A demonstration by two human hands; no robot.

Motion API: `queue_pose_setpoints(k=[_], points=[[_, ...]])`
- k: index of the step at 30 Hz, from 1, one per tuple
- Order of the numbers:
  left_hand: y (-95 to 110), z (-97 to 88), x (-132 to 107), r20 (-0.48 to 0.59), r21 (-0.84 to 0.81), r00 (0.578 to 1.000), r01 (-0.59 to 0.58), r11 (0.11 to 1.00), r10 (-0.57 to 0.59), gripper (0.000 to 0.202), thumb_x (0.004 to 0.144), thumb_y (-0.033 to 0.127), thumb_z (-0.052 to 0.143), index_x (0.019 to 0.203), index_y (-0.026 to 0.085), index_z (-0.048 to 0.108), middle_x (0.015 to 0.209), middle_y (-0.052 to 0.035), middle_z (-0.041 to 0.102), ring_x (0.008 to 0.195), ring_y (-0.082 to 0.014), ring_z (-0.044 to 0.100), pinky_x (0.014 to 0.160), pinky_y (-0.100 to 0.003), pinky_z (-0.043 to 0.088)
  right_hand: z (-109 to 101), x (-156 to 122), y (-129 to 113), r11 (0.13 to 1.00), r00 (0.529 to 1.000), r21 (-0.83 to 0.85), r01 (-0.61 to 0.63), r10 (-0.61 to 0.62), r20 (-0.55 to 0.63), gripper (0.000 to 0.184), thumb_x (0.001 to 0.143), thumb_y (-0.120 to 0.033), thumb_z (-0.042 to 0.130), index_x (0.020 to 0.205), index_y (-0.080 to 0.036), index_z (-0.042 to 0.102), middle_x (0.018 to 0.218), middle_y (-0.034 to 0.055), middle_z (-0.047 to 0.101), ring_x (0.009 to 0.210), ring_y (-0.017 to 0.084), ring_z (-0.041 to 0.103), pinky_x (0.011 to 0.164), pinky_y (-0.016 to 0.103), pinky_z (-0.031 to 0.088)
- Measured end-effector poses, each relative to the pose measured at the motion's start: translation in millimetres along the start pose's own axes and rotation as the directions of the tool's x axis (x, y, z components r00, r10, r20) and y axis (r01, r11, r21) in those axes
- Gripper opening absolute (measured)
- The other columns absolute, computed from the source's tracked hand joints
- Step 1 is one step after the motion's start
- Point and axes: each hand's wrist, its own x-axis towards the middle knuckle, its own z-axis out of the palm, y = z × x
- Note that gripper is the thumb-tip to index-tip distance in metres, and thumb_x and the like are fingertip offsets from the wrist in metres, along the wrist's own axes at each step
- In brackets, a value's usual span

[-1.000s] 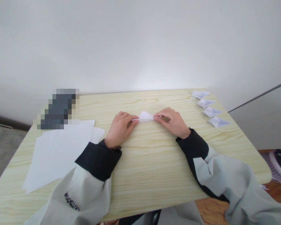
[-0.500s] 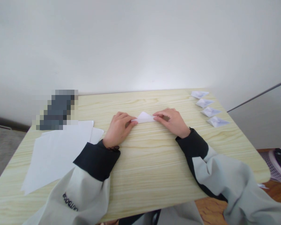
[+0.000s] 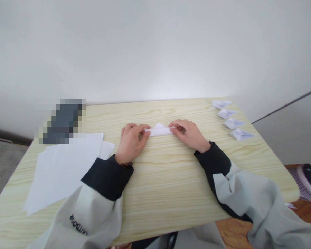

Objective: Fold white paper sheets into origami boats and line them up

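Note:
Between my hands is a small piece of folded white paper (image 3: 159, 130), a flat strip along its near side with a low peak rising at the middle of its far side. My left hand (image 3: 133, 140) pinches its left end between thumb and fingers. At the right end, my right hand (image 3: 188, 133) pinches it the same way. Both ends of the paper are partly hidden by my fingertips. The paper is held low over the wooden table (image 3: 160, 186).
Several folded white paper boats (image 3: 233, 123) stand in a column at the table's far right. Blank white sheets (image 3: 67, 169) lie to the left, with a blurred dark object (image 3: 64, 121) behind them. A wall rises behind the table; a pink basket (image 3: 307, 183) stands beyond the right edge.
My fingers have shifted slightly on both ends of the folded paper. Its near strip looks a little broader and the peak lower. The boats and sheets are unchanged.

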Motion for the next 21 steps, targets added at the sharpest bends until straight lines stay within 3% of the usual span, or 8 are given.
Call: queue_pose_setpoints(k=[8,21], points=[[6.0,3.9,-1.1,-0.024,0.092,1.0,0.017,0.996,-0.015,0.025,0.088,0.03,0.048,0.101,0.019,0.066,0.084,-0.0061,0.068,0.097,-0.028,0.05,0.089,-0.046,0.038,5.6,-3.1,-1.4,0.968,0.994,-0.233,0.09,-0.071,0.087,0.034,0.095,-0.023,0.039,0.118,-0.027,0.062,0.087,0.0058,0.06,0.083,0.02,0.05,0.08,0.036,0.034],[4.0,5.7,-1.6,-0.036,0.089,0.999,-0.015,0.996,0.018,0.025,0.089,0.029,0.046,0.099,0.019,0.066,0.087,-0.007,0.067,0.098,-0.0272,0.048,0.09,-0.045,0.038,7.5,-2.7,-2.2,0.965,0.993,-0.251,0.082,-0.059,0.098,0.034,0.094,-0.021,0.041,0.117,-0.03,0.064,0.084,0.0054,0.055,0.082,0.019,0.049,0.078,0.035,0.033]])
